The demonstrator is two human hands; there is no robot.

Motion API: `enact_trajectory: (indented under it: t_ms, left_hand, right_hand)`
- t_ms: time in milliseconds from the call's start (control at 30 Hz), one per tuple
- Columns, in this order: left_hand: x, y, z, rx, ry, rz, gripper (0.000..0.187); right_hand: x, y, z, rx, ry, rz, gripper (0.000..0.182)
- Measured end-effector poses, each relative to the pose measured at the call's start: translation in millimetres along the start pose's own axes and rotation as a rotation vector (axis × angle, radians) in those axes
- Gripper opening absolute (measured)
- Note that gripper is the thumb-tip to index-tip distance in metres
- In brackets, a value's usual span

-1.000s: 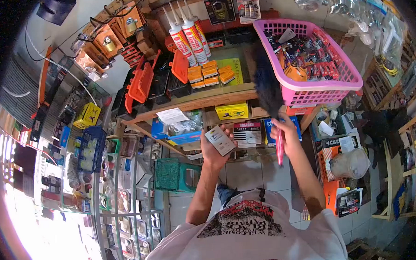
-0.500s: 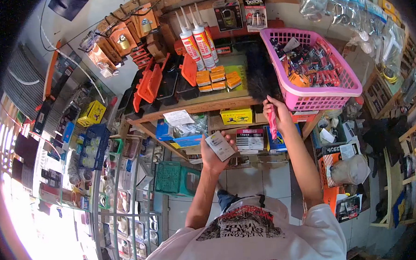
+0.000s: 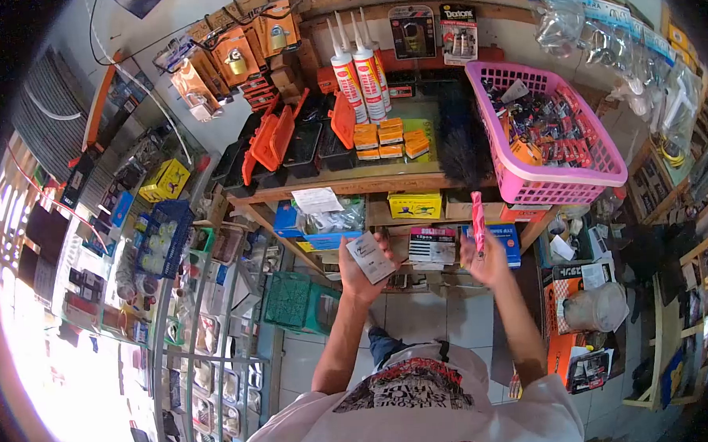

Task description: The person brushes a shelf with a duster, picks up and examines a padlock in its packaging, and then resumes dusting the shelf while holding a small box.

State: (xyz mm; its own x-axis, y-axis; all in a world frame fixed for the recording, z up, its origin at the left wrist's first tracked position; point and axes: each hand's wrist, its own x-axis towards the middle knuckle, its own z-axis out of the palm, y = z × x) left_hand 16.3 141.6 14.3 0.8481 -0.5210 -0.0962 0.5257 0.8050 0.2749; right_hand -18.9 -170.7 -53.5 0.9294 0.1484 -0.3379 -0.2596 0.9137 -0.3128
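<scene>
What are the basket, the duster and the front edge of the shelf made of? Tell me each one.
Basket: glossy pink plastic, by its molded lattice sides and smooth rim.
Duster: dark, fluffy head, feathers or synthetic fibre, can't tell which; shiny pink handle, probably plastic or plastic-wrapped.
Front edge of the shelf: wood, by its brown, uneven tone; any varnish is unclear.

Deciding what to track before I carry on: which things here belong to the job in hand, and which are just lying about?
Job in hand:
white packet, in the left hand
pink-handled duster, at the right hand

Lying about:
pink basket
sealant tubes
orange boxes
green crate
</scene>
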Motion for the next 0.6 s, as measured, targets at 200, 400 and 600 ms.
enact_trajectory:
  t_ms: [200, 400, 600]
  left_hand:
    - [-1.9, -8.1, -2.0, 0.117, 0.063, 0.019, 0.064]
    - [-10.4, -20.9, 51.9, 0.169, 0.024, 0.017, 0.042]
    - [-28.4, -17.9, 117.8, 0.489, -0.121, 0.235, 0.024]
  right_hand:
    - [-77.4, 109.9, -2.4, -1.003, -0.177, 0.144, 0.044]
    - [-121.7, 77.2, 130.0, -1.568, -0.304, -0.532, 0.059]
    - [-119.7, 60.7, 206.8, -1.882, -0.319, -0.912, 0.034]
